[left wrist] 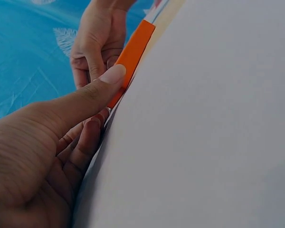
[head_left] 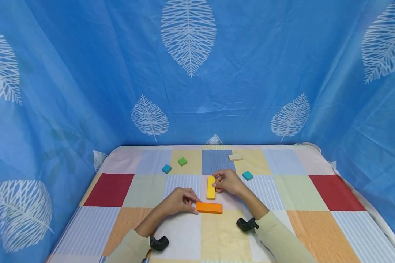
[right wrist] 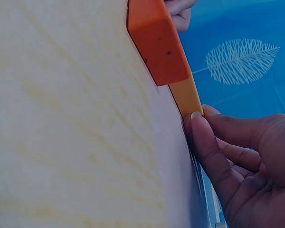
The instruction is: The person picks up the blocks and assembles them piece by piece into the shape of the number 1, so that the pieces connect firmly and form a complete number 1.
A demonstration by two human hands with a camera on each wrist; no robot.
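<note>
An orange block (head_left: 209, 208) lies sideways on the patchwork cloth, its left end pinched between the thumb and fingers of my left hand (head_left: 179, 201). In the left wrist view the thumb rests on the orange block (left wrist: 138, 42), while the fingertips are partly hidden behind it. Just beyond stands my right hand (head_left: 229, 181), pinching a yellow block (head_left: 211, 188) near its far end. That block lies lengthwise away from me, its near end close to the orange one. The right wrist view shows the yellow block (right wrist: 186, 97) partly covered by the orange block (right wrist: 159, 42).
Farther back on the cloth (head_left: 151, 190) lie a blue block (head_left: 166, 168) and a green block (head_left: 182, 161) to the left. A pale wooden block (head_left: 235, 157) and a teal block (head_left: 247, 175) lie to the right. Blue leaf-print curtain (head_left: 237, 109) surrounds the table.
</note>
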